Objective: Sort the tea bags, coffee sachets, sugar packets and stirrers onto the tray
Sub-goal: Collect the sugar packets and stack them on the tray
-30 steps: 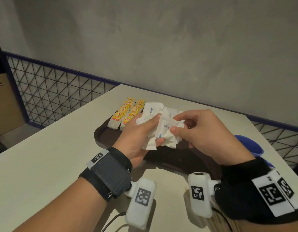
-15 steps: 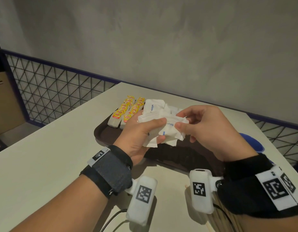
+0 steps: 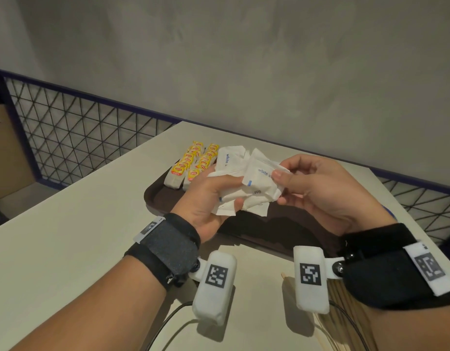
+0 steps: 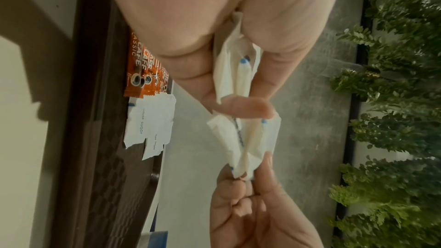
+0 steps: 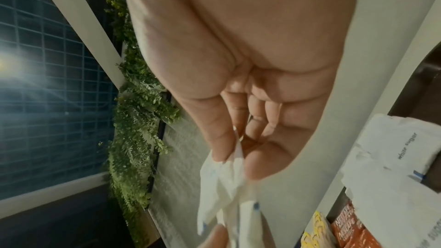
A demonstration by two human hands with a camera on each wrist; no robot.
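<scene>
- A bundle of white sugar packets (image 3: 234, 196) is gripped in the left hand (image 3: 206, 196), fingers and thumb curled round it, above the near part of the tray (image 3: 163, 198).
- One sugar packet (image 3: 261, 178) at the top of that bundle is pinched by its edge between thumb and forefinger of the right hand (image 3: 320, 188).
- Beyond the hands, more loose sugar packets (image 4: 150, 120) are seen lying on the tray, with orange coffee sachets (image 4: 143, 71) just beside them.
- Beyond the left hand, yellow-labelled tea bags (image 3: 191, 165) are laid in two rows on the tray.

Crinkled matt paper sugar packets (image 3: 259, 183)
</scene>
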